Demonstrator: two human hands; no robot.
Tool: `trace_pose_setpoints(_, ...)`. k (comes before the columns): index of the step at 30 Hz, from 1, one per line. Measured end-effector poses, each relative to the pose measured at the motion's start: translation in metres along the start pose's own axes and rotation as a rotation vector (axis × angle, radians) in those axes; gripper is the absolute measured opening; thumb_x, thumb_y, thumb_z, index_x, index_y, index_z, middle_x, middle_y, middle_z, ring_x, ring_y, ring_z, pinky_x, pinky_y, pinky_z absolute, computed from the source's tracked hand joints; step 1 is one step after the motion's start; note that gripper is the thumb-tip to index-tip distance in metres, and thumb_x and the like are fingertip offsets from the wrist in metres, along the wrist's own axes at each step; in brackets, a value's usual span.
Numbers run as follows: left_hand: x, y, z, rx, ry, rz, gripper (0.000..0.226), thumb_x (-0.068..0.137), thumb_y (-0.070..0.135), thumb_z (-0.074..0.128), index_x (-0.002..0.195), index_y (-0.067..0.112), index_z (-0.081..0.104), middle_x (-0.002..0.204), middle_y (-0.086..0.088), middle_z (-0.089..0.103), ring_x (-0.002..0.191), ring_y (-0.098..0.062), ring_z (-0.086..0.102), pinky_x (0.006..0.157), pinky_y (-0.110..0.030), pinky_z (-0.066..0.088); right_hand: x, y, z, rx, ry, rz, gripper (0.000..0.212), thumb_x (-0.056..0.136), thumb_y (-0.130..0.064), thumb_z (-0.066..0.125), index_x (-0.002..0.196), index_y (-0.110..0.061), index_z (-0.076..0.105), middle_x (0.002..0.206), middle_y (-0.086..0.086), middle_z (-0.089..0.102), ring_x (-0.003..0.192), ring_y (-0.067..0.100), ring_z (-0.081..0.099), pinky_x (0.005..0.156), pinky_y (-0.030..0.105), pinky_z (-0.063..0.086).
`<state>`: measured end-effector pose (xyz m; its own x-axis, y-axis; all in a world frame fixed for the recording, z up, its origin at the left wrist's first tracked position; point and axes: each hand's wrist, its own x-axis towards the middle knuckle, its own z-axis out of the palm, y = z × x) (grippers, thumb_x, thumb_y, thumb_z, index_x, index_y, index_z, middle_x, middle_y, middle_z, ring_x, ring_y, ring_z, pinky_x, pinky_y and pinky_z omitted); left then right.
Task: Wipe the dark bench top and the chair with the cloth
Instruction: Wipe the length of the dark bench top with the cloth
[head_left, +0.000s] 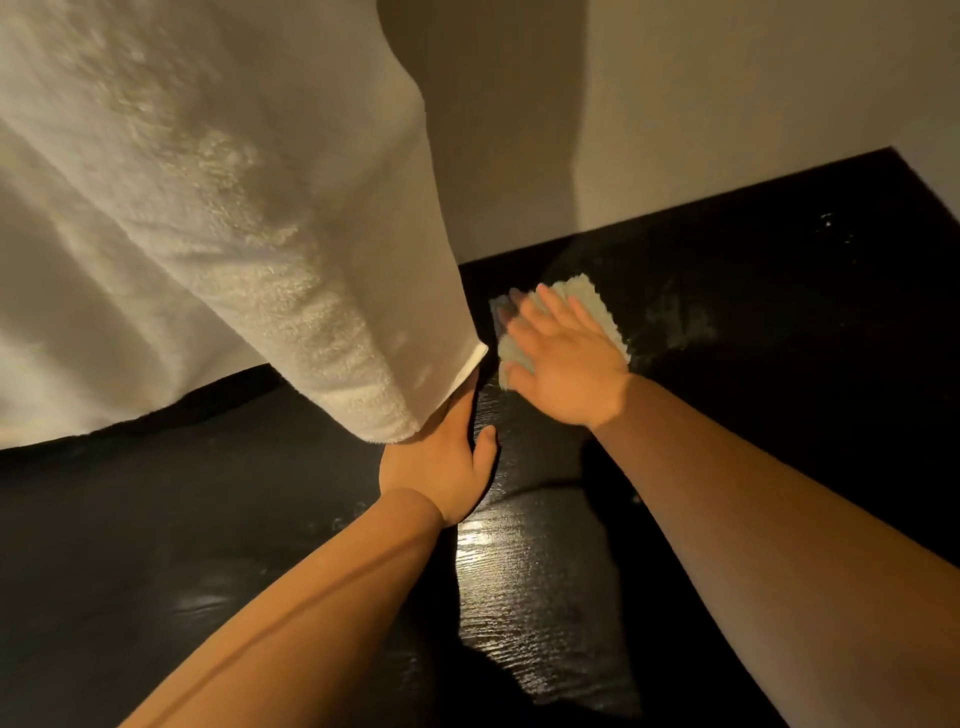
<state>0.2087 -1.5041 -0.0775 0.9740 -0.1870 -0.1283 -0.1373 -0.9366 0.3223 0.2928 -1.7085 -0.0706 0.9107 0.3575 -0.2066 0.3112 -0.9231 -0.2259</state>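
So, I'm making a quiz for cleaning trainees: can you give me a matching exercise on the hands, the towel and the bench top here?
Things:
1 right hand
2 left hand
3 towel
4 bench top

States:
A white, hanging
B dark, glossy
C flat on the cloth
D fingers hidden under the towel's hem

Pairs: 1-C, 2-D, 3-A, 4-B

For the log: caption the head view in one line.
Flat right hand presses the cloth on the bench top; left hand reaches under a hanging towel.
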Motion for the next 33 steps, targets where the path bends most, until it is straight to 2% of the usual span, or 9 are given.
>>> trace_pose_setpoints(3, 0.001, 0.000, 0.000, 0.004, -0.017, -0.022, 0.073, 0.105, 0.056, 0.039, 0.168, 0.038, 0.008, 0.173, 0.003, 0.027, 0.159, -0.025, 0.021, 0.126, -0.043, 0.023, 0.005, -0.008, 0.000, 0.012, 0.039, 0.094, 0.072, 0.100, -0.052, 0.022, 0.167, -0.026, 0.018, 0.176, -0.001, 0.004, 0.162, 0.024, -0.007, 0.130, 0.048, -0.004)
trace_pose_setpoints(7, 0.001, 0.000, 0.000, 0.021, -0.015, -0.023, 0.073, 0.103, 0.058, 0.038, 0.168, 0.036, 0.014, 0.170, 0.002, 0.033, 0.157, -0.026, 0.028, 0.124, -0.044, 0.028, -0.045, -0.026, 0.017, 0.008, -0.056, -0.003, 0.071, 0.100, -0.054, 0.011, 0.167, -0.031, 0.000, 0.175, -0.005, -0.014, 0.160, 0.023, -0.019, 0.129, 0.047, -0.011)
trace_pose_setpoints(10, 0.001, 0.003, -0.001, 0.022, -0.011, -0.016, 0.072, 0.102, 0.059, 0.038, 0.167, 0.037, 0.015, 0.169, 0.004, 0.035, 0.156, -0.024, 0.030, 0.123, -0.042, 0.031, -0.059, -0.022, 0.022, -0.011, -0.099, -0.065, 0.082, 0.090, -0.062, 0.002, 0.167, -0.032, -0.002, 0.174, -0.008, -0.015, 0.160, 0.020, -0.019, 0.127, 0.043, -0.017)
trace_pose_setpoints(13, 0.001, 0.003, -0.001, 0.019, -0.015, -0.037, 0.073, 0.103, 0.059, 0.041, 0.167, 0.040, 0.012, 0.171, 0.006, 0.031, 0.158, -0.023, 0.025, 0.124, -0.041, 0.027, -0.035, -0.009, 0.014, -0.046, -0.055, -0.013, 0.084, 0.090, -0.063, 0.000, 0.167, -0.031, -0.002, 0.174, -0.007, -0.015, 0.160, 0.019, -0.018, 0.129, 0.044, -0.012)
trace_pose_setpoints(19, 0.002, 0.000, 0.000, 0.023, -0.004, -0.020, 0.076, 0.102, 0.061, 0.041, 0.168, 0.040, 0.009, 0.171, 0.005, 0.030, 0.159, -0.024, 0.024, 0.125, -0.041, 0.026, 0.003, -0.006, -0.003, -0.021, 0.027, 0.123, 0.076, 0.097, -0.054, 0.013, 0.168, -0.025, 0.016, 0.176, 0.002, 0.002, 0.162, 0.027, -0.006, 0.130, 0.048, -0.005)
trace_pose_setpoints(22, 0.002, 0.001, 0.000, 0.023, -0.009, -0.026, 0.077, 0.101, 0.060, 0.042, 0.168, 0.040, 0.010, 0.170, 0.006, 0.032, 0.158, -0.023, 0.026, 0.124, -0.043, 0.030, -0.027, -0.018, 0.007, -0.026, -0.017, 0.055, 0.072, 0.101, -0.054, 0.009, 0.168, -0.027, 0.001, 0.175, -0.001, -0.012, 0.160, 0.026, -0.017, 0.129, 0.049, -0.008)
trace_pose_setpoints(26, 0.002, 0.001, 0.001, 0.017, -0.002, -0.023, 0.077, 0.101, 0.058, 0.044, 0.168, 0.038, 0.012, 0.170, 0.004, 0.033, 0.157, -0.024, 0.028, 0.123, -0.046, 0.035, -0.049, -0.015, 0.009, -0.053, -0.096, -0.013, 0.083, 0.090, -0.064, -0.006, 0.165, -0.030, -0.011, 0.172, -0.006, -0.022, 0.159, 0.021, -0.023, 0.129, 0.046, -0.010)
trace_pose_setpoints(30, 0.002, 0.000, 0.001, 0.014, -0.002, -0.026, 0.077, 0.101, 0.060, 0.041, 0.167, 0.043, 0.006, 0.171, 0.007, 0.029, 0.158, -0.024, 0.024, 0.124, -0.044, 0.032, -0.004, 0.008, -0.005, -0.035, -0.035, 0.050, 0.073, 0.104, -0.059, 0.019, 0.168, -0.028, -0.002, 0.175, -0.004, -0.014, 0.160, 0.021, -0.018, 0.129, 0.043, -0.011)
trace_pose_setpoints(33, 0.003, 0.000, 0.002, 0.012, -0.003, -0.020, 0.078, 0.102, 0.060, 0.041, 0.167, 0.044, 0.002, 0.172, 0.008, 0.026, 0.159, -0.024, 0.021, 0.124, -0.043, 0.030, 0.029, 0.025, -0.016, -0.045, 0.004, 0.150, 0.072, 0.105, -0.056, 0.026, 0.168, -0.027, 0.005, 0.176, -0.002, -0.007, 0.161, 0.023, -0.012, 0.129, 0.044, -0.009)
